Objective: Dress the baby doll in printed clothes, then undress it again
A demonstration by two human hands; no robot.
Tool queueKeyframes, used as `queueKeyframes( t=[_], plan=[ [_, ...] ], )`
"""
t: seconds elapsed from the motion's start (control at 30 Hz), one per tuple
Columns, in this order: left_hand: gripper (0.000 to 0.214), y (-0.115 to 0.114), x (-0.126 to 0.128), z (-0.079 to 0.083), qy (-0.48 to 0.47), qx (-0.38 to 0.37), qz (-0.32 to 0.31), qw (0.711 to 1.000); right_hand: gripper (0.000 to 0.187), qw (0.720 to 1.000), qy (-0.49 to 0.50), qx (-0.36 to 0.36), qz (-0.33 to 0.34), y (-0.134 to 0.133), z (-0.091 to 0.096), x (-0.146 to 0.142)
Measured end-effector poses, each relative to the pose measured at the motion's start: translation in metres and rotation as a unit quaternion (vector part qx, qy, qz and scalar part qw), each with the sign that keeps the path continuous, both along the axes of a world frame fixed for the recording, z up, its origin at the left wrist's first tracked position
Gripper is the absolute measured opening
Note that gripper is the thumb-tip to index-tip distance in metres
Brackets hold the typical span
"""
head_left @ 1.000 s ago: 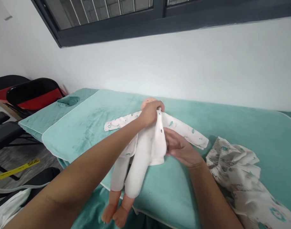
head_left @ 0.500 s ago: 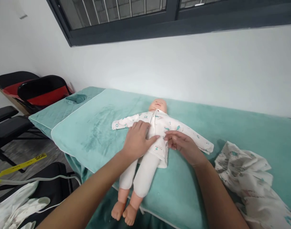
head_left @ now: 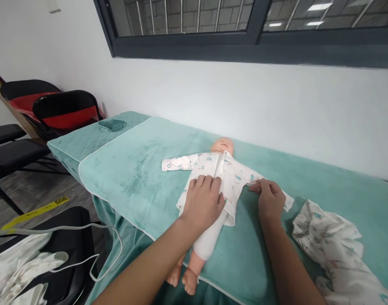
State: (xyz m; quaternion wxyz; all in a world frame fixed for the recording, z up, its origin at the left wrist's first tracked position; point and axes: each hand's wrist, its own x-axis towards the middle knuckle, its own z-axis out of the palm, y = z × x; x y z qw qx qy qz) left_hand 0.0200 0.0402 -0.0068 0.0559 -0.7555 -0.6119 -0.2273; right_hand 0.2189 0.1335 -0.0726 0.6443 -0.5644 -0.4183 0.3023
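Observation:
A baby doll lies on its back on a massage bed, wearing a white printed shirt and white trousers. Across the shirt's lower front rests my left hand, its fingers lying bent over the cloth and its thumb out to the side. My right hand is closed at the sleeve on the right side, thumb and fingers pinching the cloth near its middle. The sleeve's cuff shows beyond that hand. The other sleeve lies stretched out to the left. Bare doll feet show at the bed's edge.
The bed has a green cover and a face hole. Crumpled printed cloth lies at right. A black chair holds more clothes and a white cable. Folding chairs stand behind; a window is above.
My right hand has moved from the shirt front out to the sleeve and pinched it. My left hand stays on the shirt, slightly lower. The camera view has shifted.

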Motion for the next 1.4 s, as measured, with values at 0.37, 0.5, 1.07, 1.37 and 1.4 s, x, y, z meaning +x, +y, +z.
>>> queueKeyframes(
  t=[0.37, 0.5, 1.07, 1.37, 1.4],
  plan=[
    [0.031, -0.027, -0.009, -0.021, -0.177, 0.002, 0.1, 0.979, 0.022, 0.989, -0.139, -0.04, 0.016, -0.027, 0.009, -0.004],
    [0.046, -0.013, -0.017, -0.021, -0.077, 0.064, -0.031, 0.994, 0.026, 0.966, -0.22, -0.077, 0.114, -0.075, 0.004, -0.005],
    [0.052, 0.012, -0.072, -0.051, -0.536, -0.16, 0.039, 0.828, 0.053, 0.791, -0.611, -0.025, 0.008, -0.154, -0.005, 0.152],
    [0.063, 0.012, -0.073, -0.025, -0.684, -0.321, -0.075, 0.65, 0.062, 0.965, -0.109, -0.147, 0.189, -0.113, 0.015, -0.021],
    [0.063, 0.015, -0.07, -0.024, -0.691, -0.317, -0.084, 0.644, 0.062, 0.969, -0.064, -0.118, 0.206, -0.101, 0.015, -0.036]
  ],
)
